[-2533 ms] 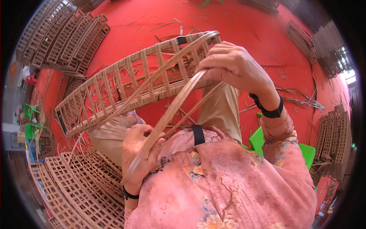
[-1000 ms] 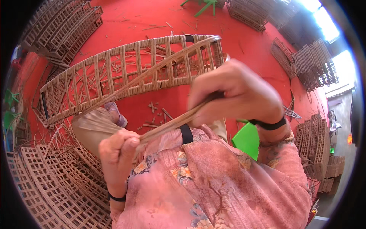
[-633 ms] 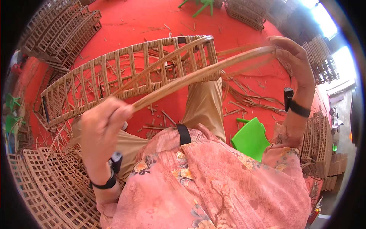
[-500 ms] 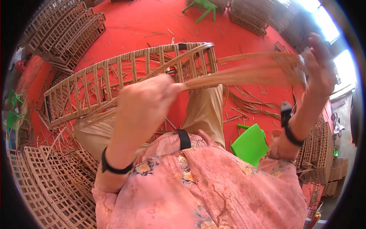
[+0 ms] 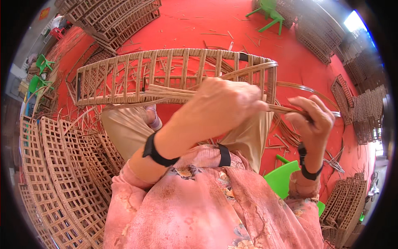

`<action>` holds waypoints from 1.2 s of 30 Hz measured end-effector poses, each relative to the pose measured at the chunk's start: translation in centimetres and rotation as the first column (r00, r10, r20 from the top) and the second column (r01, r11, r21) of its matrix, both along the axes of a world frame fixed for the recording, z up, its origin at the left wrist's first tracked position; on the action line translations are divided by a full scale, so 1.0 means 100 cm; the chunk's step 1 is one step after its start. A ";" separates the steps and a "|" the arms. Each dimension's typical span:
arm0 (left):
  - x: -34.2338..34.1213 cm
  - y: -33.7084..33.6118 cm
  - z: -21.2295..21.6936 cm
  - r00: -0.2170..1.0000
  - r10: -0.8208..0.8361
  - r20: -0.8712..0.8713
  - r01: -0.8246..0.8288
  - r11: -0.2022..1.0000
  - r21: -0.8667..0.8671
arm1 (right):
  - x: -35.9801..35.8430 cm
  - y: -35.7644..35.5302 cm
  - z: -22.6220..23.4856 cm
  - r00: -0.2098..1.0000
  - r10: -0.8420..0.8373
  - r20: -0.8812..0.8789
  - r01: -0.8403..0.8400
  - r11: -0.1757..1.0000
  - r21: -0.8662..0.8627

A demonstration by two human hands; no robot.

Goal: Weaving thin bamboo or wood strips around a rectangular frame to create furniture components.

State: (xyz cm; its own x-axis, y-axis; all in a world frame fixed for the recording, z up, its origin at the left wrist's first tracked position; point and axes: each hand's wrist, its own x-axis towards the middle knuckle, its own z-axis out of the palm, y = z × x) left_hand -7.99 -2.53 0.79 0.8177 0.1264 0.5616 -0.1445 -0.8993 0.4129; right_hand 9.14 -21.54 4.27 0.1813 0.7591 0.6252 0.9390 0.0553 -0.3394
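Observation:
A long curved woven rattan frame (image 5: 124, 79) lies across my lap, its lattice of upright slats facing me. My left hand (image 5: 219, 108) is closed around a bundle of thin rattan strips (image 5: 170, 92) that runs level in front of the frame. My right hand (image 5: 313, 118) pinches the same strips further right, where they curve on past the frame's right end. Both wrists wear black bands.
Stacks of woven lattice panels (image 5: 54, 174) lie at my left, more panels (image 5: 360, 103) at the right and far back. Loose rattan scraps litter the red floor (image 5: 199, 25). A green plastic stool (image 5: 286, 178) sits under me; another green chair (image 5: 269, 10) stands far back.
My left hand rose from my lap and slid right along the strips toward my right hand. My right hand swung out to the right, pulling the strips level across the frame.

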 end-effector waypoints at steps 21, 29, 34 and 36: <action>-0.003 -0.021 -0.031 0.973 -0.090 -0.211 0.056 0.985 -0.162 | 0.008 -0.023 -0.032 0.982 0.118 -0.147 -0.156 0.948 -0.278; -0.018 -0.026 -0.046 0.954 -0.169 -0.247 -0.032 0.763 -0.646 | -0.015 -0.010 -0.036 0.959 0.108 -0.263 -0.193 0.926 -0.324; -0.082 0.003 -0.088 0.979 0.086 0.184 0.197 -0.190 -0.962 | 0.003 -0.018 -0.040 0.933 -0.038 -0.357 -0.071 0.955 -0.289; -0.101 0.006 -0.082 0.934 0.241 0.264 0.337 -0.344 -0.877 | 0.008 -0.020 -0.046 0.928 -0.035 -0.372 -0.082 0.952 -0.296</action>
